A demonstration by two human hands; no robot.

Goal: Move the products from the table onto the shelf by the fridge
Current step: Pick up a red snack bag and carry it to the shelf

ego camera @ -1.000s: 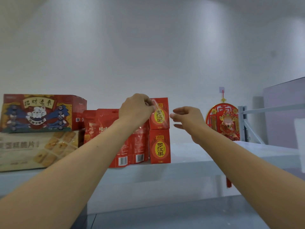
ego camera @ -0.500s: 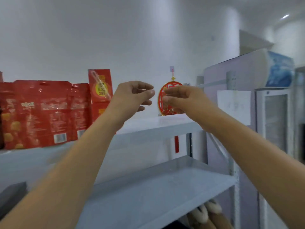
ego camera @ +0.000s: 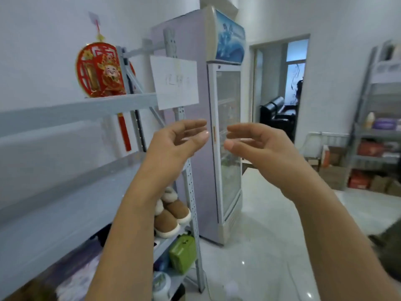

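My left hand (ego camera: 180, 141) and my right hand (ego camera: 253, 142) hover side by side in mid-air in front of the fridge (ego camera: 217, 118), fingers loosely curled, holding nothing. The grey metal shelf (ego camera: 86, 105) by the fridge runs along the left wall. Its upper board and the board below it show bare grey surface in this view. The red product boxes and packets are out of frame. No table with products is visible.
A red paper ornament (ego camera: 99, 70) hangs at the shelf's end, beside a white paper sign (ego camera: 175, 81). Brown slippers (ego camera: 171, 213) and a green case (ego camera: 182, 253) sit on lower boards. A doorway (ego camera: 280, 88) and a second stocked rack (ego camera: 377, 131) lie to the right.
My left hand let go of the red box on the shelf. The view swung right, away from the stacked products toward the fridge, and both hands drew back empty.
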